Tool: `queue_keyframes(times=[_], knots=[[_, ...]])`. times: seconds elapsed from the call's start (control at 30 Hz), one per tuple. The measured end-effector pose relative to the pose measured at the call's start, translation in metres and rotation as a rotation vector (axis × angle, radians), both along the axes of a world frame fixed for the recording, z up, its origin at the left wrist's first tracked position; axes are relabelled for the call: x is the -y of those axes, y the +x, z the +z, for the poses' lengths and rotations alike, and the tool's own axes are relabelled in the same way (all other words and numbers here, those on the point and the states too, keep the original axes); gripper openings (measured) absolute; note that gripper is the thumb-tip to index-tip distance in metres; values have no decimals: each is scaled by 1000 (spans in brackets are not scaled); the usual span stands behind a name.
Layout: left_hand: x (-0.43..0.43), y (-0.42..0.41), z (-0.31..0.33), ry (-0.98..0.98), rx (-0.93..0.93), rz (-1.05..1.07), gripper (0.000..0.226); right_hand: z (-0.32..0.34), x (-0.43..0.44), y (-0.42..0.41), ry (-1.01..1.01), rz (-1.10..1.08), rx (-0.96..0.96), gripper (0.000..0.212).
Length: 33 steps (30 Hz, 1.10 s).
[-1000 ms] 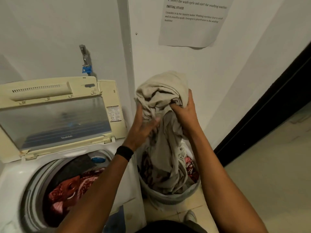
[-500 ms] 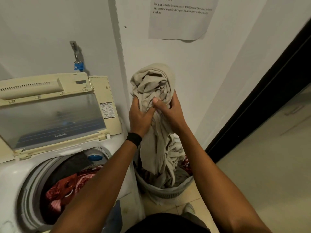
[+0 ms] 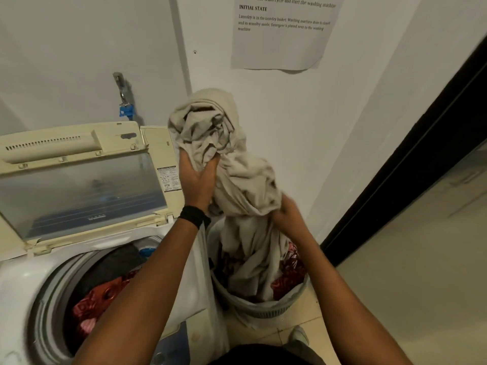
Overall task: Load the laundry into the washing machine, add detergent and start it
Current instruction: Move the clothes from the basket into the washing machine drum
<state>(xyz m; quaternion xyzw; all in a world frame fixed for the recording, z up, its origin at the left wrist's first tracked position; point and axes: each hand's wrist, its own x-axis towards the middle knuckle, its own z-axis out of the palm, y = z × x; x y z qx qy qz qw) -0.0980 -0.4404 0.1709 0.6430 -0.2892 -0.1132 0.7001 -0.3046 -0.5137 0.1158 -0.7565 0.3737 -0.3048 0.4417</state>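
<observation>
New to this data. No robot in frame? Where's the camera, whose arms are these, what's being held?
No robot here: a person does the job bare-handed. The one picture comes from a wide-angle camera worn on the person's head and looking down, so the two arms reaching in from below are their own. The left hand, above a black wristband, grips the bunched top of a beige cloth. The right hand grips the same cloth lower down. The cloth's bottom end hangs into a grey laundry basket on the floor, which also holds red patterned items. To the left is a top-loading washing machine with its lid up. Red patterned laundry and something dark lie in the drum. A printed sheet hangs on the wall.
</observation>
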Motion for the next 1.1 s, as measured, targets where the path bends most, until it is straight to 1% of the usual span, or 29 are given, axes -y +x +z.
queue_keyframes(times=[0.07, 0.1, 0.13, 0.17, 0.27, 0.33, 0.37, 0.43, 0.47, 0.53, 0.57, 0.63, 0.7, 0.73, 0.8, 0.87, 0.93, 0.97, 1.03, 1.07, 1.1], knots=[[-6, 7, -13, 135, 185, 7, 75, 39, 7, 3, -29, -103, 168, 27], [-7, 7, -19, 210, 278, -17, 77, 59, 11, 8, -53, -134, 246, 24], [-9, 3, -23, 267, 344, -45, 77, 77, 12, 16, -75, -140, 310, 27], [-7, 1, -29, 298, 356, -76, 76, 89, 13, 25, -100, -134, 356, 32], [-7, -4, -31, 286, 248, -226, 69, 99, 10, 48, -90, -127, 430, 38], [-14, -3, -26, 267, 156, -386, 54, 97, 9, 55, -5, -146, 466, 38], [-17, -4, -21, 253, 124, -484, 52, 97, 9, 56, 39, -154, 472, 39], [-23, -13, -13, 229, 147, -628, 64, 96, 11, 57, 126, -151, 466, 38], [-24, -20, -10, 214, 213, -626, 76, 96, 12, 58, 169, -133, 460, 37], [-18, -28, -11, 184, 309, -490, 102, 99, 12, 61, 254, -65, 444, 31], [-15, -28, -14, 161, 317, -404, 107, 102, 13, 63, 289, -27, 436, 28], [-9, -27, -22, 135, 310, -289, 103, 106, 17, 66, 353, 24, 436, 28], [-9, -30, -25, 121, 285, -228, 91, 106, 23, 65, 375, 59, 442, 39], [-10, -32, -22, 114, 254, -200, 84, 105, 24, 61, 342, 69, 430, 44], [-8, -34, -18, 92, 190, -155, 73, 98, 23, 52, 202, 85, 381, 56], [-4, -32, -16, 75, 151, -135, 68, 83, 15, 41, 61, 74, 326, 78], [-1, -29, -14, 64, 123, -115, 63, 55, 4, 31, -67, -10, 215, 103], [0, -29, -13, 55, 110, -108, 61, 35, -2, 25, -87, -41, 151, 114], [1, -27, -10, 39, 105, -91, 58, -7, -14, 13, 35, -40, 51, 134], [2, -26, -9, 35, 110, -86, 57, -28, -20, 7, 119, -8, 10, 139], [2, -25, -8, 35, 116, -84, 57, -45, -24, 2, 190, 48, -20, 139]])
